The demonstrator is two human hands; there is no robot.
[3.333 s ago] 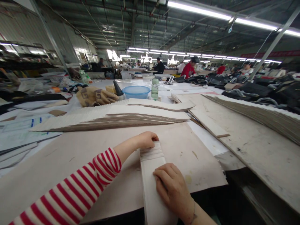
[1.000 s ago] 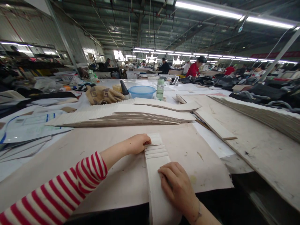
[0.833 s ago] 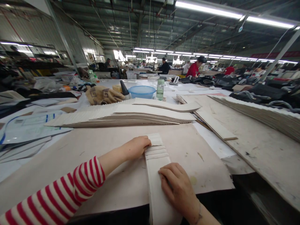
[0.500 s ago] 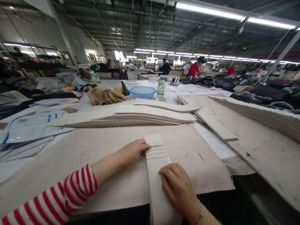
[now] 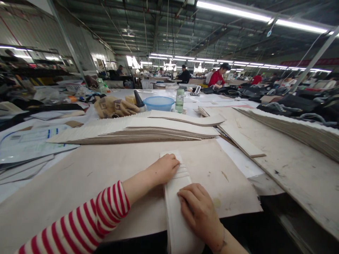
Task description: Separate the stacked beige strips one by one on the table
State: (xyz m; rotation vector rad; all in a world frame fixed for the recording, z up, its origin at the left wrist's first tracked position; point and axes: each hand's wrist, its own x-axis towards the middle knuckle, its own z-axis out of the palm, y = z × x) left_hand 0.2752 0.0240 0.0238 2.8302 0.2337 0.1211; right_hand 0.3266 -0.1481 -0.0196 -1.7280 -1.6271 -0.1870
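Note:
A narrow stack of white card-like strips (image 5: 176,203) runs away from me over a pale sheet, its far ends fanned into small steps. My left hand (image 5: 166,169), in a red-and-white striped sleeve, lies across the far part of the stack. Its fingers are bent and pressed together, with the tips at one stepped strip edge near the right side; the thumb is hidden. My right hand (image 5: 200,211) is curled over the right edge of the same stack, nearer to me, thumb and fingertips on its top and side.
Beyond my hands lies a long fanned pile of similar strips (image 5: 127,132). Behind it are a blue basin (image 5: 159,104), a green bottle (image 5: 179,100) and patterned brown cloth (image 5: 113,107). A large board (image 5: 286,155) with another pile lies right. A co-worker in red (image 5: 217,77) is farther off.
My left hand has moved right, from the left edge of the stack to across its stepped far part. My right hand stays in nearly the same place on the stack.

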